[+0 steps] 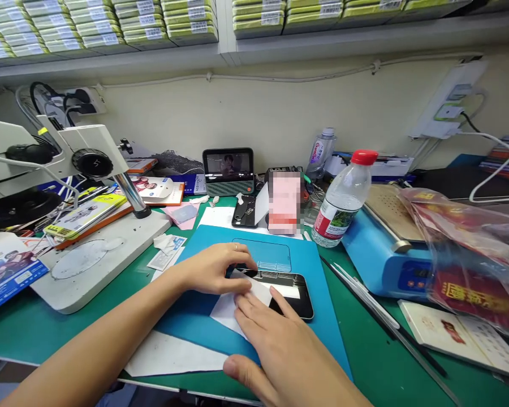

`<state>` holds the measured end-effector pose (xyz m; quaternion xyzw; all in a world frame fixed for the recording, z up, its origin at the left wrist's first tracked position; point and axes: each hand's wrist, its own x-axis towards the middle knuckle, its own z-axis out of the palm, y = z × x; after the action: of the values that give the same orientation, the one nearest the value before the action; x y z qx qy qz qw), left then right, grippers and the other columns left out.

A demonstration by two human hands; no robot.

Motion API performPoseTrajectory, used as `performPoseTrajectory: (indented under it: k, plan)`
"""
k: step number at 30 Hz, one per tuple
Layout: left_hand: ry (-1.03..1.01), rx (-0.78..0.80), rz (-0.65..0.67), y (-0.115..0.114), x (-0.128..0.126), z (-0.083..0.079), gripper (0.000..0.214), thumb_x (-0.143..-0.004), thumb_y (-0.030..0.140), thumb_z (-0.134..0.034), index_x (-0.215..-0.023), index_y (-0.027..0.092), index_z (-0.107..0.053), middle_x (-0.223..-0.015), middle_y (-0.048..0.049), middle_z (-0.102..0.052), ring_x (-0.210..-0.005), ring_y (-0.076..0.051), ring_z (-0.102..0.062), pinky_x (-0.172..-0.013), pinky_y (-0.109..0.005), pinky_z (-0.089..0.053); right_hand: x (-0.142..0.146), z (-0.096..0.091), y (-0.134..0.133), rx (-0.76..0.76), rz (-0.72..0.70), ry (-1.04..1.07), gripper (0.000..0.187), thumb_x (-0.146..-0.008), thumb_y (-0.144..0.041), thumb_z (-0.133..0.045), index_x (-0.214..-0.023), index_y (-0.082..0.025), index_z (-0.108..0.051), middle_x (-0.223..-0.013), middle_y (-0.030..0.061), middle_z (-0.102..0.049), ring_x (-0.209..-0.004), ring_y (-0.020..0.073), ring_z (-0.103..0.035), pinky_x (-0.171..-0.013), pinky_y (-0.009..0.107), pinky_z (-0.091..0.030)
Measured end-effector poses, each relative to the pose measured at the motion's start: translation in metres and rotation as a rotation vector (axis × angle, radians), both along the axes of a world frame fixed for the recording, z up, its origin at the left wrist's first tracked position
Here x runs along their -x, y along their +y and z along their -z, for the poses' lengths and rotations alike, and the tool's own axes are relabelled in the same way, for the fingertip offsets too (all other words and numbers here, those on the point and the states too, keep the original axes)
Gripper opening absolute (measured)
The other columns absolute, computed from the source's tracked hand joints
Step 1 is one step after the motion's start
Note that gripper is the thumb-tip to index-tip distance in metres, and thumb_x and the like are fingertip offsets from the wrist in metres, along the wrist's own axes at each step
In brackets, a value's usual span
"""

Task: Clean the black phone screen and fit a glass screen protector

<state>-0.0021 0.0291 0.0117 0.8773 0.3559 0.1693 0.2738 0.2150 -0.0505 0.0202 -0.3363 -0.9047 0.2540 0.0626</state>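
Note:
A smartphone with a dark, shiny face lies on the blue mat. Over its left part is a thin white sheet, paper or cloth, which I cannot tell. My left hand curls around the phone's left end, thumb on the sheet and fingers bent at the far edge. Flat across the sheet lies my right hand, fingers stretched out and thumb apart. It hides part of the phone. Just behind the phone is a clear screen protector with a dark outline.
A water bottle with a red cap stands at the right, beside a blue machine. A microscope stand fills the left. Behind are a small display and a phone back. Thin rods lie right of the mat.

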Motion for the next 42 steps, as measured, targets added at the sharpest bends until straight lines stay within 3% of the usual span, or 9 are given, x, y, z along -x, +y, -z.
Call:
performPoseTrajectory:
  k: [4, 10, 13, 17, 24, 29, 35, 38, 42]
  plan:
    - [0.031, -0.052, -0.015, -0.002, -0.002, 0.000, 0.031, -0.093, 0.044, -0.066, -0.112, 0.020, -0.070, -0.108, -0.0088, -0.071, -0.098, -0.025, -0.065, -0.089, -0.037, -0.048, -0.019, -0.007, 0.001, -0.050, 0.091, -0.041, 0.053, -0.102, -0.052, -0.049, -0.139, -0.019, -0.065, -0.150, 0.0077, -0.058, -0.143, 0.0290, -0.051, -0.126, 0.049, -0.030]
    - [0.037, -0.056, -0.018, 0.000, 0.001, -0.003, 0.062, -0.081, 0.071, -0.071, -0.116, 0.020, -0.070, -0.104, -0.0073, -0.071, -0.093, -0.024, -0.066, -0.081, -0.032, -0.048, -0.046, -0.014, 0.008, -0.095, 0.258, -0.129, 0.048, -0.102, -0.047, -0.048, -0.135, -0.019, -0.069, -0.146, 0.0088, -0.059, -0.139, 0.0373, -0.053, -0.122, 0.061, -0.031]
    - [0.039, -0.058, -0.025, 0.000, 0.001, -0.002, 0.075, -0.074, 0.082, -0.068, -0.117, 0.020, -0.071, -0.105, -0.0078, -0.071, -0.092, -0.025, -0.065, -0.080, -0.032, -0.048, -0.051, -0.009, 0.013, -0.041, 0.311, -0.211, 0.058, -0.103, -0.050, -0.042, -0.146, -0.015, -0.059, -0.154, 0.0113, -0.049, -0.147, 0.0413, -0.039, -0.122, 0.066, -0.028]
    - [0.034, -0.074, -0.035, 0.001, 0.003, 0.001, 0.086, -0.072, 0.092, -0.057, -0.118, 0.020, -0.071, -0.104, -0.0086, -0.071, -0.092, -0.026, -0.065, -0.082, -0.034, -0.047, -0.047, 0.002, 0.021, -0.010, 0.354, -0.238, 0.076, -0.101, -0.061, -0.038, -0.158, -0.011, -0.037, -0.165, 0.0107, -0.031, -0.156, 0.0373, -0.020, -0.126, 0.061, -0.021]
    - [0.022, -0.125, -0.027, 0.001, 0.005, -0.001, 0.095, -0.086, 0.091, -0.027, -0.134, 0.017, -0.061, -0.118, -0.0129, -0.067, -0.103, -0.030, -0.064, -0.092, -0.040, -0.047, -0.001, 0.007, 0.023, -0.001, 0.197, -0.120, 0.077, -0.099, -0.055, -0.050, -0.160, -0.012, -0.032, -0.168, 0.0130, -0.027, -0.156, 0.0328, -0.025, -0.127, 0.053, -0.026]
    - [0.008, -0.123, -0.010, 0.001, 0.005, 0.002, 0.091, -0.093, 0.084, -0.016, -0.143, 0.018, -0.053, -0.120, -0.0117, -0.067, -0.094, -0.026, -0.064, -0.087, -0.037, -0.048, 0.026, 0.008, 0.016, 0.023, 0.124, -0.009, 0.078, -0.095, -0.052, -0.061, -0.159, -0.014, -0.038, -0.166, 0.0132, -0.034, -0.155, 0.0314, -0.029, -0.128, 0.049, -0.023]
    - [0.020, -0.103, -0.004, 0.001, 0.004, 0.005, 0.084, -0.095, 0.082, -0.020, -0.142, 0.021, -0.055, -0.115, -0.0090, -0.071, -0.095, -0.026, -0.065, -0.091, -0.038, -0.047, 0.019, 0.009, 0.006, 0.065, 0.032, -0.042, 0.075, -0.097, -0.050, -0.058, -0.159, -0.012, -0.038, -0.167, 0.0131, -0.033, -0.156, 0.0301, -0.026, -0.129, 0.048, -0.019]
    - [0.029, -0.104, -0.031, 0.000, 0.005, 0.004, 0.082, -0.095, 0.082, -0.025, -0.148, 0.024, -0.047, -0.122, -0.0085, -0.069, -0.089, -0.023, -0.065, -0.086, -0.037, -0.048, 0.007, 0.005, 0.003, 0.079, -0.009, -0.041, 0.067, -0.098, -0.050, -0.057, -0.154, -0.015, -0.047, -0.164, 0.0108, -0.040, -0.154, 0.0288, -0.032, -0.129, 0.048, -0.018]
    - [0.048, -0.115, -0.034, -0.002, 0.005, 0.003, 0.078, -0.096, 0.080, -0.029, -0.145, 0.024, -0.051, -0.117, -0.0080, -0.071, -0.090, -0.024, -0.066, -0.085, -0.037, -0.049, -0.020, -0.004, 0.004, 0.091, 0.036, -0.101, 0.060, -0.100, -0.052, -0.053, -0.147, -0.016, -0.058, -0.159, 0.0089, -0.047, -0.150, 0.0294, -0.040, -0.129, 0.047, -0.019]
